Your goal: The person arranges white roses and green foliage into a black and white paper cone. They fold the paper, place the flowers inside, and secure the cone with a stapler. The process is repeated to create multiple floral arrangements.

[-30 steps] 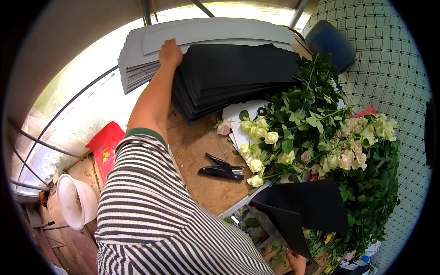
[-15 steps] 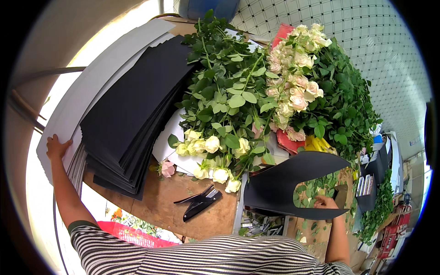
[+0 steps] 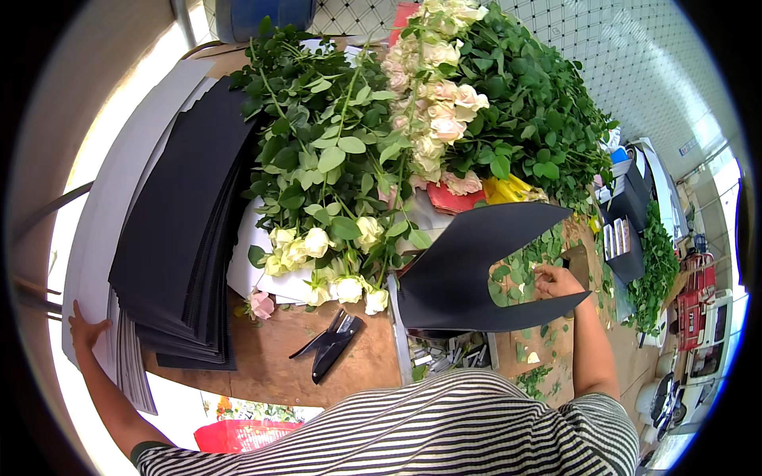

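Note:
My left hand (image 3: 86,327) rests on the near end of a stack of pale grey sheets (image 3: 103,246), its thumb and fingers spread. Beside that stack lies a pile of black corrugated sheets (image 3: 178,214). To the right, my right hand (image 3: 558,283) is just beyond the near arm of a curved black sheet (image 3: 444,285) with a wide notch. Its fingers are loosely bent and apart, over scattered green leaves (image 3: 524,262), with nothing visible in them. A black hand stapler or punch (image 3: 329,345) lies on the wooden table (image 3: 274,381) between my hands.
Cream roses (image 3: 317,242) with leafy stems fill the middle, and pink-cream roses (image 3: 444,119) lie behind them. A blue barrel (image 3: 262,17) stands at the back. Below the table edge is a red basket (image 3: 238,436). Black file boxes (image 3: 623,250) stand at right.
The view has turned, so the table's things sit farther left in it. My left hand stays at the grey stack's edge, and my right hand remains beside the notched black sheet.

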### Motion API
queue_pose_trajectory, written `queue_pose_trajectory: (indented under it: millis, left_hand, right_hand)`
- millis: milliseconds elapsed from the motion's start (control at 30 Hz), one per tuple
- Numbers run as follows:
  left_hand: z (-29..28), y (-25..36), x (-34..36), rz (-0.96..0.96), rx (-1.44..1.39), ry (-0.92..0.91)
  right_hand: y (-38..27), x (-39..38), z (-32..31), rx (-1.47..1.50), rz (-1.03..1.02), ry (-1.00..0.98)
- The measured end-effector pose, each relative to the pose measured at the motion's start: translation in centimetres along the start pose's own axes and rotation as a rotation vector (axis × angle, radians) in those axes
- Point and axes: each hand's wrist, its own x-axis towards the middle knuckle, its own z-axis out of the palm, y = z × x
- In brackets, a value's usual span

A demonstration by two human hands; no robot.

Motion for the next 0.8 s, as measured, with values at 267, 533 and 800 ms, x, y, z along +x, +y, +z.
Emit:
queue_pose_trajectory:
  millis: [267,533,800]
  left_hand:
    - [-8.4,-1.8,-5.7,0.193,-1.128,-0.404]
    - [-12.7,8.6,-22.5,0.522,-1.391,-0.57]
    - [-21.4,34.5,-42.1,1.118,-0.862,0.487]
  right_hand:
    - [4.4,0.6,-3.6,0.105,-0.11,0.1]
    - [-3.1,-3.1,-13.1,0.292,-0.401,0.414]
    - [-31.8,-9.2,-6.5,0.551,-1.463,0.16]
